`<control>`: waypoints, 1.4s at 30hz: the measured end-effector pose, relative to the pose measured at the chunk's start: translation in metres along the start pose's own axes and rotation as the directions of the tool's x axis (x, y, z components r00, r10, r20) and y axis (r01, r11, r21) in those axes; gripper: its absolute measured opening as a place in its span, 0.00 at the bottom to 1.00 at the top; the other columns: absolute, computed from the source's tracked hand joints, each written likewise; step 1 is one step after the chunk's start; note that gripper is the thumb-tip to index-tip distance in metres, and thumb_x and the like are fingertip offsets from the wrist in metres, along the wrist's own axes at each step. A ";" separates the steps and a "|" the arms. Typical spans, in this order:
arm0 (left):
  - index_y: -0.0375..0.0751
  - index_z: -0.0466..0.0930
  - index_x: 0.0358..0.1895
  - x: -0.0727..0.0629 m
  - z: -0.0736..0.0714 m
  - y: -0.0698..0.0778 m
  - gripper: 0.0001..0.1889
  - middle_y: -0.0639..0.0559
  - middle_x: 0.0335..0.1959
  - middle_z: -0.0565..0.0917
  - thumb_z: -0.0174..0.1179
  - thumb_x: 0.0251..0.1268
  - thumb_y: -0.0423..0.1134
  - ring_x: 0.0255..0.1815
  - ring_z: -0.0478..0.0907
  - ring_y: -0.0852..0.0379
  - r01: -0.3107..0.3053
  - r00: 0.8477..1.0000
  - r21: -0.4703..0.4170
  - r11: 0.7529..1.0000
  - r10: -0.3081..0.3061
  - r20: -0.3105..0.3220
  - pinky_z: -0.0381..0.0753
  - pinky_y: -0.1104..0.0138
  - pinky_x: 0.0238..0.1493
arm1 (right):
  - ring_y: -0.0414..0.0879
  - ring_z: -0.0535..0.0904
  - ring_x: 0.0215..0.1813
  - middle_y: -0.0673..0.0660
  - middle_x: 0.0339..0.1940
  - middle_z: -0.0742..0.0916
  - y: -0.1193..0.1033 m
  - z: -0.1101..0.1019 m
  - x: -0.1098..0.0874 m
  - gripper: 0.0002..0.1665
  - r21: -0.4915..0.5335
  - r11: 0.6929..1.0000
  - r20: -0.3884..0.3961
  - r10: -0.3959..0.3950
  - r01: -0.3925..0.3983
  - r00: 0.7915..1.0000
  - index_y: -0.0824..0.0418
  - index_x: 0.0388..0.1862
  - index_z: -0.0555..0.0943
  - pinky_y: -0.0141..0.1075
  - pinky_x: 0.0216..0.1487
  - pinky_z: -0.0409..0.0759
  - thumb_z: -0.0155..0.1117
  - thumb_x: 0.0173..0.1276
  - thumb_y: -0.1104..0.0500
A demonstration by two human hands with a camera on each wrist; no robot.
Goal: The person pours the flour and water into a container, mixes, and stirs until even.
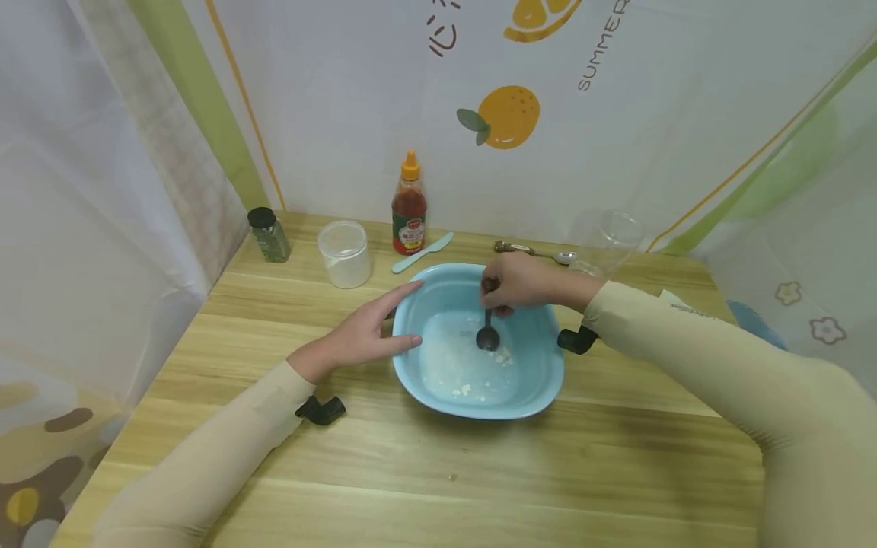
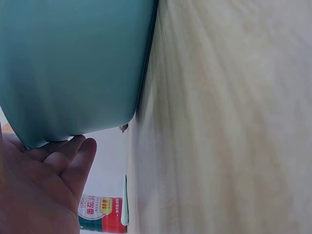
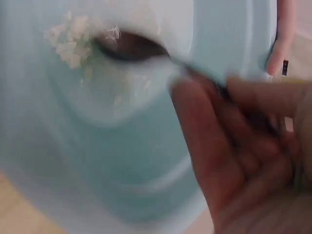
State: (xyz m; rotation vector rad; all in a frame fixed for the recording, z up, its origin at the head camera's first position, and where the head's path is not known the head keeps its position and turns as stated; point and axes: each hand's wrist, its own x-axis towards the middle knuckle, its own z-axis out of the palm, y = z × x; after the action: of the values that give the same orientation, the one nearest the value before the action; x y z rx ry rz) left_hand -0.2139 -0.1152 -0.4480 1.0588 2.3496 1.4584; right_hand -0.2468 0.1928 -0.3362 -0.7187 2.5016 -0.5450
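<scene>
A light blue plastic basin [image 1: 438, 407] stands on the wooden table, with thin pale liquid and white lumps [image 3: 70, 41] on its bottom. My left hand [image 1: 366, 331] holds its left side, thumb over the rim and fingers against the outer wall [image 2: 63, 87]. Above the basin, my right hand [image 1: 510, 281] grips a dark spoon [image 1: 488, 337] by its handle. The spoon's bowl points down into the basin, right beside the lumps. In the right wrist view the spoon [image 3: 131, 46] is blurred, and the fingers hide part of its handle.
Behind the basin stand a black-capped spice jar [image 1: 269, 234], a clear tub of white powder [image 1: 345, 255] and a red sauce bottle [image 1: 409, 209]. A pale green plastic knife [image 1: 422, 253], a metal spoon [image 1: 563, 258] and a clear cup [image 1: 610, 243] lie or stand along the back edge, before a curtain.
</scene>
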 end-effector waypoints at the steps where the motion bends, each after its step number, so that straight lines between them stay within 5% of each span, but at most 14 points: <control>1: 0.41 0.54 0.91 -0.001 0.000 0.001 0.48 0.39 0.85 0.69 0.71 0.75 0.43 0.75 0.78 0.40 0.003 1.000 -0.002 1.000 -0.003 -0.003 0.84 0.46 0.70 | 0.47 0.91 0.34 0.52 0.30 0.91 0.000 0.000 0.000 0.07 0.024 1.000 0.057 -0.012 0.011 0.998 0.61 0.40 0.89 0.43 0.41 0.91 0.72 0.81 0.60; 4: 0.41 0.54 0.91 -0.003 -0.001 0.001 0.48 0.39 0.84 0.69 0.71 0.75 0.43 0.75 0.79 0.40 0.013 1.000 -0.012 1.000 -0.013 -0.006 0.84 0.45 0.71 | 0.48 0.93 0.39 0.53 0.35 0.93 -0.003 0.003 0.003 0.06 0.123 0.991 0.171 -0.073 0.052 0.983 0.61 0.43 0.88 0.49 0.49 0.93 0.72 0.82 0.59; 7: 0.42 0.53 0.92 -0.004 -0.002 0.003 0.48 0.39 0.84 0.70 0.71 0.75 0.43 0.75 0.79 0.40 0.016 1.000 -0.023 1.000 -0.016 -0.007 0.84 0.46 0.70 | 0.47 0.92 0.38 0.53 0.35 0.93 -0.002 0.004 0.006 0.06 0.115 0.989 0.098 -0.104 0.093 0.990 0.61 0.44 0.88 0.49 0.48 0.93 0.71 0.82 0.59; 10: 0.41 0.54 0.91 -0.004 -0.002 0.002 0.49 0.39 0.83 0.71 0.71 0.75 0.43 0.75 0.79 0.40 0.010 1.000 -0.015 1.000 -0.010 -0.008 0.85 0.47 0.69 | 0.45 0.91 0.35 0.53 0.32 0.92 0.003 0.001 0.002 0.06 0.053 0.998 0.037 -0.041 0.039 0.998 0.61 0.41 0.88 0.46 0.43 0.92 0.71 0.82 0.61; 15: 0.40 0.54 0.91 -0.003 -0.001 0.001 0.49 0.39 0.83 0.71 0.71 0.74 0.42 0.74 0.80 0.39 0.006 1.000 -0.014 1.000 -0.006 -0.011 0.86 0.47 0.68 | 0.49 0.93 0.39 0.54 0.35 0.92 0.006 0.002 -0.003 0.06 0.109 0.994 0.180 -0.048 0.029 0.983 0.61 0.43 0.88 0.47 0.47 0.93 0.72 0.82 0.60; 21: 0.40 0.54 0.91 -0.003 -0.001 0.001 0.49 0.39 0.83 0.71 0.71 0.75 0.43 0.74 0.80 0.40 0.010 1.000 -0.012 1.000 -0.010 -0.008 0.85 0.47 0.69 | 0.47 0.91 0.37 0.54 0.34 0.92 0.006 0.002 -0.003 0.07 0.105 0.992 0.119 -0.075 0.062 0.990 0.62 0.42 0.88 0.48 0.46 0.93 0.71 0.82 0.60; 26: 0.39 0.53 0.91 -0.003 -0.001 0.002 0.49 0.39 0.84 0.70 0.71 0.74 0.43 0.74 0.79 0.40 0.010 1.000 -0.009 1.000 -0.010 -0.005 0.84 0.47 0.70 | 0.48 0.92 0.38 0.54 0.35 0.93 0.003 0.007 -0.005 0.06 0.147 0.988 0.216 -0.075 0.044 0.974 0.61 0.42 0.88 0.47 0.48 0.94 0.72 0.82 0.60; 28: 0.40 0.53 0.91 -0.002 0.000 0.001 0.49 0.39 0.84 0.70 0.71 0.75 0.43 0.74 0.79 0.40 0.008 1.000 -0.007 1.000 -0.008 -0.004 0.84 0.46 0.71 | 0.48 0.93 0.38 0.54 0.34 0.93 0.001 0.009 -0.002 0.06 0.166 0.985 0.168 -0.076 0.048 0.983 0.62 0.42 0.88 0.50 0.48 0.94 0.72 0.82 0.60; 31: 0.41 0.54 0.91 -0.001 0.000 0.001 0.48 0.40 0.84 0.70 0.71 0.75 0.44 0.74 0.79 0.40 0.004 1.000 -0.005 1.000 -0.004 -0.004 0.84 0.46 0.70 | 0.47 0.91 0.34 0.54 0.30 0.92 0.003 0.007 0.000 0.07 0.129 0.991 -0.024 -0.030 0.033 0.999 0.64 0.40 0.88 0.49 0.43 0.93 0.72 0.81 0.62; 34: 0.42 0.54 0.91 0.000 0.000 0.001 0.48 0.40 0.84 0.70 0.71 0.75 0.44 0.75 0.79 0.40 0.003 1.000 0.002 1.000 -0.003 -0.003 0.84 0.45 0.71 | 0.46 0.88 0.31 0.53 0.28 0.91 0.002 0.006 0.000 0.07 0.056 0.998 -0.192 0.023 -0.013 0.981 0.62 0.40 0.90 0.42 0.38 0.87 0.72 0.81 0.61; 36: 0.42 0.54 0.91 -0.001 0.000 0.001 0.48 0.40 0.85 0.69 0.71 0.75 0.45 0.75 0.78 0.40 0.005 1.000 0.004 1.000 -0.005 -0.001 0.83 0.45 0.72 | 0.44 0.87 0.31 0.51 0.28 0.91 -0.001 0.009 0.000 0.07 0.021 1.000 -0.226 0.019 -0.015 0.974 0.61 0.41 0.91 0.39 0.36 0.83 0.72 0.81 0.59; 42: 0.42 0.54 0.91 0.000 -0.001 0.002 0.49 0.40 0.84 0.70 0.71 0.75 0.45 0.75 0.78 0.42 0.007 1.000 0.012 1.000 -0.007 0.000 0.81 0.44 0.74 | 0.43 0.92 0.40 0.50 0.35 0.94 -0.008 0.019 -0.009 0.07 0.136 0.988 -0.006 -0.070 0.070 0.998 0.58 0.43 0.91 0.44 0.46 0.92 0.72 0.82 0.57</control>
State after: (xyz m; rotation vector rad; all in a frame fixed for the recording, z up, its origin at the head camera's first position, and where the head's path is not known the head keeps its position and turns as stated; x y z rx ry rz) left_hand -0.2132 -0.1157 -0.4460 1.0527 2.3630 1.4440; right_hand -0.2272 0.1870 -0.3448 -0.7562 2.4198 -0.7337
